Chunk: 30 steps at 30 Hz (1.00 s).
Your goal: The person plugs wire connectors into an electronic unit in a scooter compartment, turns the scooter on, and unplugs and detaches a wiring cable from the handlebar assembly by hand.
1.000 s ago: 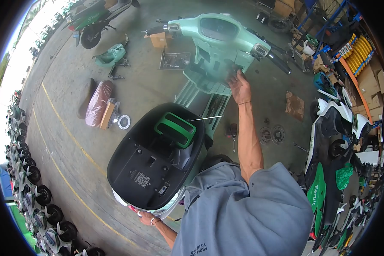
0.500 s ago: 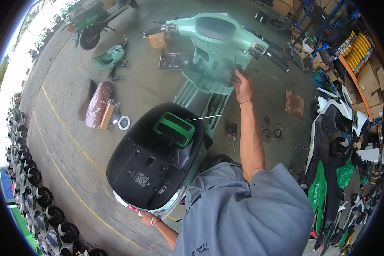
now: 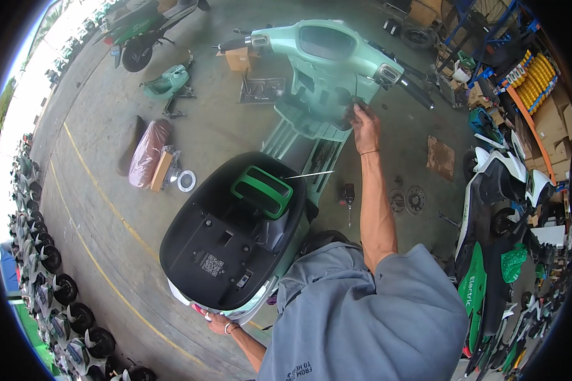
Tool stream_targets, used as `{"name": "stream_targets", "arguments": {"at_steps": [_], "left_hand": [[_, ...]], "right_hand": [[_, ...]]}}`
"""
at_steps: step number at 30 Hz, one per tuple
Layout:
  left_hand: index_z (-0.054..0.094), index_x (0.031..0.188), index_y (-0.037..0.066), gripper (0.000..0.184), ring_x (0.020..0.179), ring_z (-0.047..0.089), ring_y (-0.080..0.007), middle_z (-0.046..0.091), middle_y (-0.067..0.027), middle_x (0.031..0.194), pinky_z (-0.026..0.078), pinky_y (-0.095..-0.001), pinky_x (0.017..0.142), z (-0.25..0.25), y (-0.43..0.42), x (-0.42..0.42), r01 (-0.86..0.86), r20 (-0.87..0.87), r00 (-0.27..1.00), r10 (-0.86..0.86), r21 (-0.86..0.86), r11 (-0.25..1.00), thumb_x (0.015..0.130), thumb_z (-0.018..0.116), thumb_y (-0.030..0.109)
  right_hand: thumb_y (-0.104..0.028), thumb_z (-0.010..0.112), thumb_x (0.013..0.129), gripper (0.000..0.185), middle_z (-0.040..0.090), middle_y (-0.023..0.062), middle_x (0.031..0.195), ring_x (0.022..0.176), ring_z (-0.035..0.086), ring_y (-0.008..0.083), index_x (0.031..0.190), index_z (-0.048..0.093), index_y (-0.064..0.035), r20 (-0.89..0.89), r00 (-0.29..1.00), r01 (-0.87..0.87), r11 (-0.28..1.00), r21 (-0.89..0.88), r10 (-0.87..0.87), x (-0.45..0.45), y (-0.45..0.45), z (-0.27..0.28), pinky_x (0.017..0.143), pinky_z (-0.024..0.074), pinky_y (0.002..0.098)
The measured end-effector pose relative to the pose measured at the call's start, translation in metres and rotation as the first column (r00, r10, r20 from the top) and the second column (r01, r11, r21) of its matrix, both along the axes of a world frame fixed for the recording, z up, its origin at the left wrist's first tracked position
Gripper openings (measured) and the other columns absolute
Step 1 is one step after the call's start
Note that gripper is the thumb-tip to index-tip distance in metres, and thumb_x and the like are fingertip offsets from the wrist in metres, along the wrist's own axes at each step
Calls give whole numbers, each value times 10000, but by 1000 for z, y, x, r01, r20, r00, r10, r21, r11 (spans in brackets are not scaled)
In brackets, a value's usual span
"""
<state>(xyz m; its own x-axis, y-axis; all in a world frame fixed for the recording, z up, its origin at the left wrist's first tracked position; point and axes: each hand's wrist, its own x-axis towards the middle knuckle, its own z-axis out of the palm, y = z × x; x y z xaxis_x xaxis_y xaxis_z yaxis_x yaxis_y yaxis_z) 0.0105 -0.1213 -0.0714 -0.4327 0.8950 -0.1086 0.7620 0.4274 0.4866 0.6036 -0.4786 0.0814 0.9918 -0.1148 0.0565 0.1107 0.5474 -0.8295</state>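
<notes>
A mint-green scooter [image 3: 327, 76] stands in front of me, seen from above. Its seat is off, leaving a black storage bucket [image 3: 190, 254] exposed with a green-framed handle piece [image 3: 262, 192] inside. My right hand [image 3: 365, 130] reaches to the inner side of the front panel, fingers closed at a dark, blurry spot; what they hold is unclear. At the back, my left hand [image 3: 219, 324] rests closed against the scooter's rear end [image 3: 251, 308], beside a red part; its fingertips are partly hidden. A thin pale rod [image 3: 310, 174] sticks out over the bucket's edge.
On the floor to the right lie a power drill [image 3: 347, 197], metal discs [image 3: 415, 199] and cardboard [image 3: 440, 157]. A wrapped seat [image 3: 150, 152] and green body part [image 3: 167, 84] lie left. Another scooter [image 3: 480, 254] and shelving stand right; rows of scooters [image 3: 76, 317] line the left.
The view has shifted slightly, moving the scene a little in the frame. Both hands keep their places on the scooter.
</notes>
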Motion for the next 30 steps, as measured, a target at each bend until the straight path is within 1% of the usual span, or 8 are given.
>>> {"name": "stream_targets", "arguments": {"at_steps": [9, 11, 14, 18, 20, 22, 25, 30], "left_hand": [[695, 1052, -89, 875, 909, 636, -455, 689, -293, 966, 456, -540, 820, -3, 1, -2, 32, -2, 999, -32, 9, 999, 873, 488, 742], [696, 1050, -86, 874, 909, 637, -453, 689, -293, 961, 457, -538, 819, 0, 0, -1, 32, 0, 999, -32, 25, 999, 873, 486, 744], [699, 1039, -82, 870, 894, 641, -450, 692, -285, 933, 458, -540, 808, 3, 0, 2, 9, -43, 999, -8, 9, 1000, 874, 483, 744], [699, 1028, -80, 854, 856, 645, -450, 695, -274, 902, 460, -546, 784, 6, -2, 2, 33, -46, 998, -33, -4, 999, 878, 488, 733], [699, 1024, -80, 846, 844, 645, -451, 696, -272, 895, 460, -548, 777, 5, -3, 3, 41, -63, 997, -40, 5, 999, 880, 490, 726], [695, 1012, -90, 840, 835, 645, -447, 694, -274, 888, 463, -542, 771, 4, -4, 3, 52, -86, 995, -47, 53, 997, 884, 490, 715], [689, 999, -102, 838, 833, 645, -446, 691, -277, 879, 463, -541, 771, 12, -7, 9, 64, -102, 993, -60, 36, 997, 888, 492, 705], [687, 982, -108, 846, 817, 638, -446, 685, -279, 862, 461, -541, 766, 17, -10, 12, 56, -14, 998, -56, 54, 997, 888, 488, 709]], "right_hand": [[-69, 576, 966, 276, 666, 145, 950, 819, 653, 224, 1205, 600, 67, -30, 1000, -10, 1000, -22, 10, 0, 6, 0, 749, 556, 358], [-72, 579, 966, 267, 667, 142, 927, 815, 653, 221, 1192, 603, 67, -23, 1000, 12, 998, -67, -13, 0, 8, 0, 745, 554, 355], [-76, 585, 964, 257, 665, 136, 910, 810, 651, 218, 1178, 610, 64, -31, 999, 15, 1000, -10, -16, 0, 10, 4, 741, 553, 353], [-85, 585, 966, 258, 665, 133, 909, 805, 649, 218, 1178, 611, 60, -23, 1000, -2, 999, -53, 1, 2, 11, -2, 743, 552, 352], [-96, 588, 970, 262, 663, 128, 906, 785, 646, 214, 1183, 609, 55, -12, 1000, 4, 1000, 27, -3, 2, 14, -2, 733, 553, 348], [-98, 588, 970, 262, 662, 128, 905, 783, 645, 211, 1183, 608, 53, -13, 1000, 3, 1000, -7, -3, 3, 13, -4, 731, 553, 346], [-100, 589, 969, 262, 659, 127, 908, 785, 644, 204, 1183, 608, 50, -14, 1000, 20, 999, -31, -21, 4, 17, -3, 729, 552, 343], [-96, 588, 966, 266, 656, 126, 928, 798, 639, 198, 1187, 605, 52, -62, 998, 8, 998, -66, -12, 3, 13, -6, 748, 552, 339]]}}
